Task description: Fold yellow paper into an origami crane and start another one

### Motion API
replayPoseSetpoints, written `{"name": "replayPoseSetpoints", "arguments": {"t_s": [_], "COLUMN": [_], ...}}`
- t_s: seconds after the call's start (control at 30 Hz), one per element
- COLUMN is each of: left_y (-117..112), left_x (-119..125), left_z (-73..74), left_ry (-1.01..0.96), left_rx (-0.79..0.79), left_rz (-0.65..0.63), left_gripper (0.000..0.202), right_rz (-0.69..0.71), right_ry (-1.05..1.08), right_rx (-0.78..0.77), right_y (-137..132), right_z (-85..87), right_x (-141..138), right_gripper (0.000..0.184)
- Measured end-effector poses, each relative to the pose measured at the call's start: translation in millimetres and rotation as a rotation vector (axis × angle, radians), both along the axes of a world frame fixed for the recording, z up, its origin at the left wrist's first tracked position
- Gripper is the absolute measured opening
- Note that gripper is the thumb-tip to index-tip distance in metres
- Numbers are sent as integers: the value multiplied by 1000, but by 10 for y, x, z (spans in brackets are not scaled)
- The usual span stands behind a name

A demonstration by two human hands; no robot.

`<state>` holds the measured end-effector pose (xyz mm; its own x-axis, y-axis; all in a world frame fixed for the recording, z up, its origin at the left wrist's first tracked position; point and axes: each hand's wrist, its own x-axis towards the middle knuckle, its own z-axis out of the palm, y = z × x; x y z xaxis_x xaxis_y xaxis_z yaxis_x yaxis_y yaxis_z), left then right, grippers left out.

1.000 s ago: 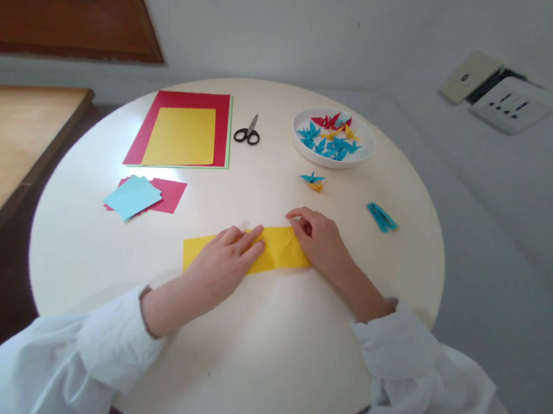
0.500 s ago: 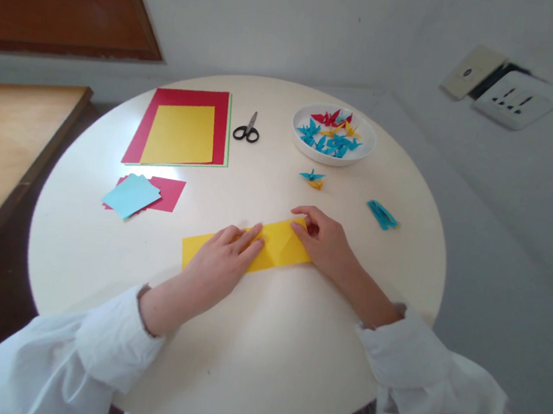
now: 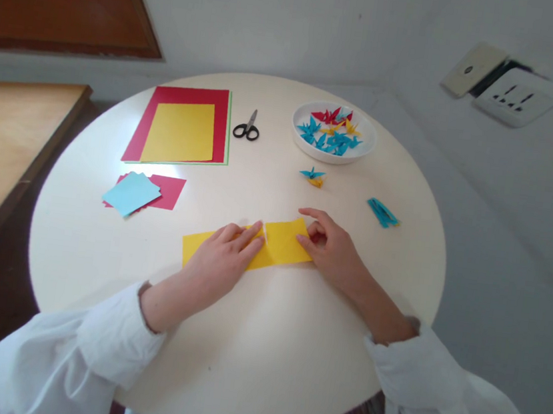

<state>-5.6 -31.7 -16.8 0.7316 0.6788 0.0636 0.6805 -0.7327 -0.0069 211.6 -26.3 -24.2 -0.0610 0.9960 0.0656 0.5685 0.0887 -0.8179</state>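
A long yellow paper strip (image 3: 279,244) lies on the round cream table (image 3: 260,339). My left hand (image 3: 222,261) rests flat on the strip's left half, fingers stretched out and pressing it down near a crease. My right hand (image 3: 334,248) grips the strip's right end, thumb and fingers pinched on the paper's edge. A split or fold line shows in the strip between my two hands.
At the back left lies a red sheet with a yellow sheet (image 3: 179,131) on top. Black scissors (image 3: 246,127) and a white plate (image 3: 358,151) of folded paper cranes sit behind. Small cranes (image 3: 313,176), a blue folded piece (image 3: 381,213), and light blue paper (image 3: 129,194) lie around.
My right hand slid right along the strip toward its end, and the right part of the strip now lies flat. My left hand stayed pressing in place.
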Motion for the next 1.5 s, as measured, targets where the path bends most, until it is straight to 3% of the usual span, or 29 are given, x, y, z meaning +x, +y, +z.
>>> {"name": "replayPoseSetpoints", "arguments": {"t_s": [0.3,0.43,0.63,0.83,1.03,1.2,1.5], "left_y": [-4,-5,34,44,-33,-61,-109], "left_x": [16,18,4,-12,-33,-35,-17], "left_z": [16,10,-26,-35,-62,-54,-44], "left_ry": [37,21,-105,-258,-233,-293,-339], "left_rx": [1,-3,-47,-83,-8,-101,-107], "left_rz": [6,11,21,101,223,213,236], "left_gripper": [34,35,39,41,70,50,46], "right_rz": [-20,-44,-146,-183,-203,-215,-220], "right_ry": [47,114,-29,50,132,180,207], "right_rx": [-15,8,127,117,118,108,140], "right_y": [-12,3,45,85,130,168,169], "right_z": [-56,-58,-22,-103,-171,-206,-213], "right_x": [48,64,91,134,157,172,184], "right_gripper": [34,41,38,37,36,36,40]}}
